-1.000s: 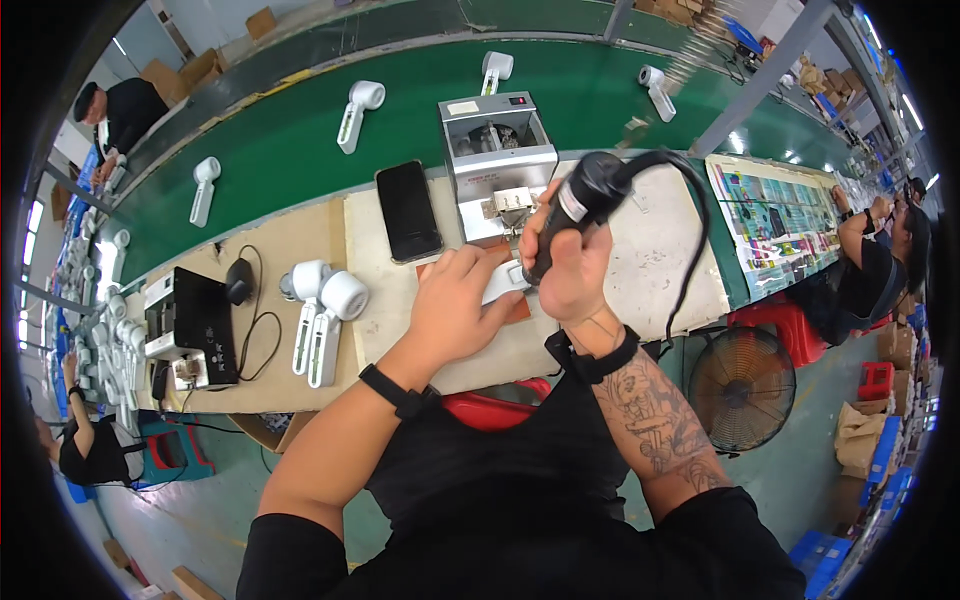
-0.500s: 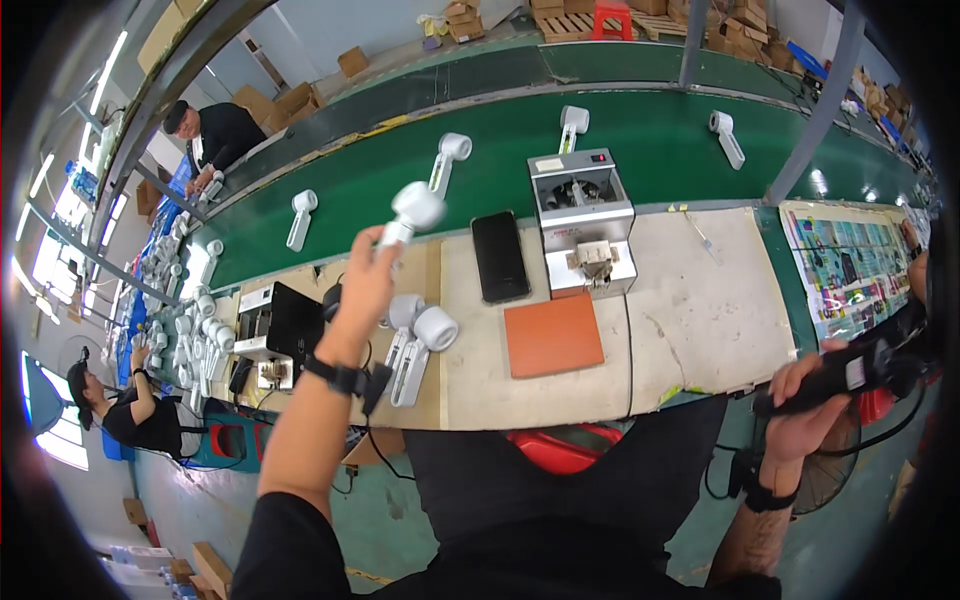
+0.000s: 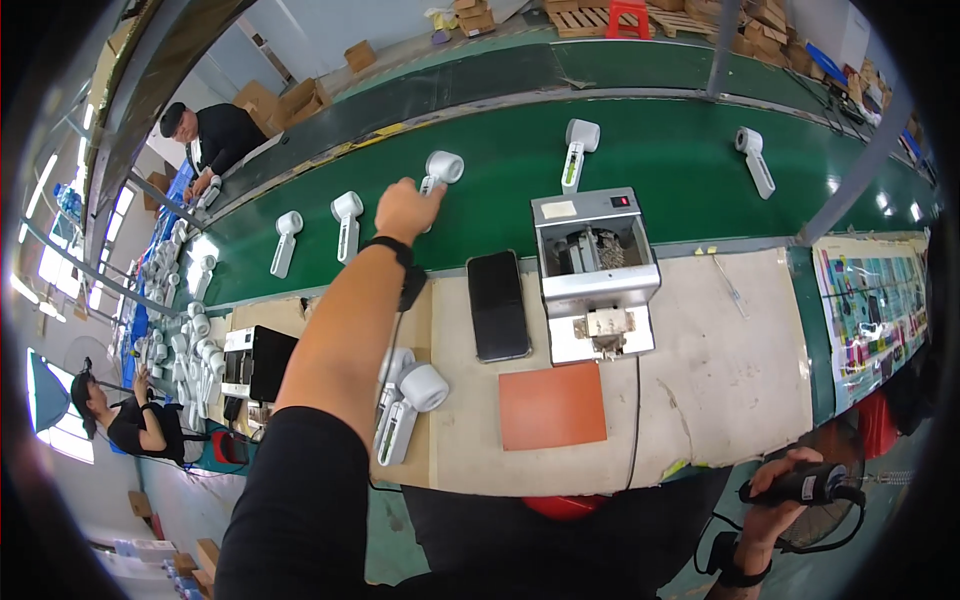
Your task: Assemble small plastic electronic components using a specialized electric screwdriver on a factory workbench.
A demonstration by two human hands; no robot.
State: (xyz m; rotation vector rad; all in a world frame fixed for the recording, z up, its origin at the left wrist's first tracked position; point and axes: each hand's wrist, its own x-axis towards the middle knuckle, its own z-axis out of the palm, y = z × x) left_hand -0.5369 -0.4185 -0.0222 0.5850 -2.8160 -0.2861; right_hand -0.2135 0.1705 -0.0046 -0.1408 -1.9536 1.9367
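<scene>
We are recording the hands well apart. At upper centre of the frame, the left hand point(image 3: 408, 210) is reaching over a white handheld unit point(image 3: 445, 167) on the green belt point(image 3: 680, 190); whether it is gripping, we cannot tell. We are no longer seeing it carrying a unit in mid-air; a second white unit point(image 3: 346, 222) is now lying farther left, so we are judging one piece set down and another being attended to. At lower right, the right hand point(image 3: 768, 515) is clasping a black corded tool point(image 3: 812, 486).
</scene>
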